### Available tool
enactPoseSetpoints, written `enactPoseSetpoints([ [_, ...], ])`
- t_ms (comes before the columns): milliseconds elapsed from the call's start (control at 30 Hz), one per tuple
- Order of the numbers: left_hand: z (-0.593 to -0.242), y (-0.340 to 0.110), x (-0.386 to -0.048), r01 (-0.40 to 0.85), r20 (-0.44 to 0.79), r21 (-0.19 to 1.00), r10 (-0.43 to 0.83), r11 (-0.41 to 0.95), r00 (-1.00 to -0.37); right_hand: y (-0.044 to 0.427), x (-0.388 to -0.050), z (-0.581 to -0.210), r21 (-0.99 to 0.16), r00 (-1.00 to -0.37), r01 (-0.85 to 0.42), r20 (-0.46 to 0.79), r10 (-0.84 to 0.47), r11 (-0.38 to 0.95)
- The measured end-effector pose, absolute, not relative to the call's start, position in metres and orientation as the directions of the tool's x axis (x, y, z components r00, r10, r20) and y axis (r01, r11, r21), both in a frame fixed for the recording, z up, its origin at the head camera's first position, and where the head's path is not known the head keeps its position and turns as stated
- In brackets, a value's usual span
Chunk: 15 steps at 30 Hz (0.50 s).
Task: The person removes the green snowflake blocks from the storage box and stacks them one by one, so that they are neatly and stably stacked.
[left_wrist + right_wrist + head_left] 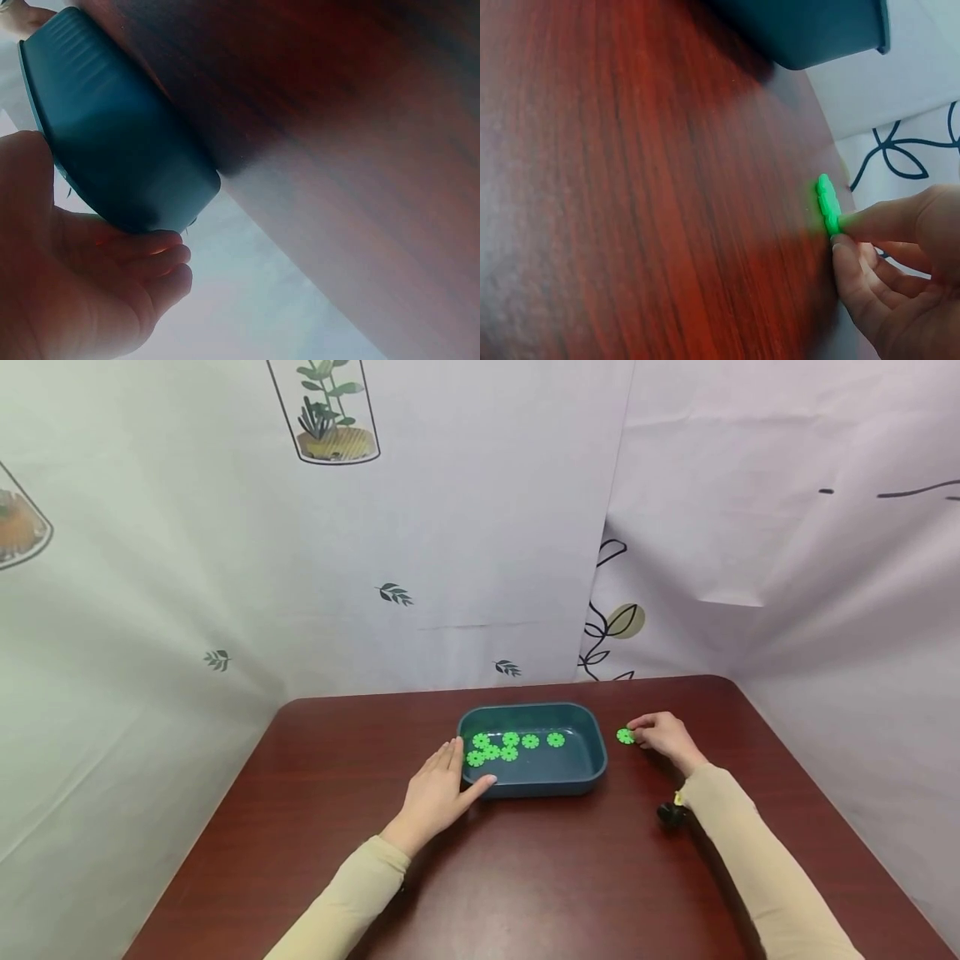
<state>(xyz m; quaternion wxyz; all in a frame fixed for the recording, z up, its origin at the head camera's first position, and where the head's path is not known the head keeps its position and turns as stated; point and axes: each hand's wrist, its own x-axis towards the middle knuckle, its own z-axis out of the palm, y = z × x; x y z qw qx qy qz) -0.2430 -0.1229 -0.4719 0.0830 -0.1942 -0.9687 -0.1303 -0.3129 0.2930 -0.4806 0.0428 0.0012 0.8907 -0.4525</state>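
green disc [625, 736]: just right of blue tray [540, 790] | right hand [670, 740]: thumb and fingers pinch disc's edge | left hand [437, 790]: fingers extended, thumb spread, touching tray's left end | tray: on red-brown bench [555, 877], 7 more green discs [530, 741] inside

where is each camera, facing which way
On head: looks forward, down at the tray; left hand, right hand, sleeves show.
On left wrist: faces the tray's outer side; left hand close, right hand at top left.
On right wrist: faces the green disc pinched by that hand.
Head and right wrist views both show that disc.
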Motion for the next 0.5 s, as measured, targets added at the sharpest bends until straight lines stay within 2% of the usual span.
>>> enactPoseSetpoints([
  [500,-0.4732,-0.1218,-0.2404,0.389,0.206,0.232,0.345,0.892,-0.916,0.2911,-0.3115,-0.4821,-0.791,-0.994,0.092,-0.105,0.013,0.605],
])
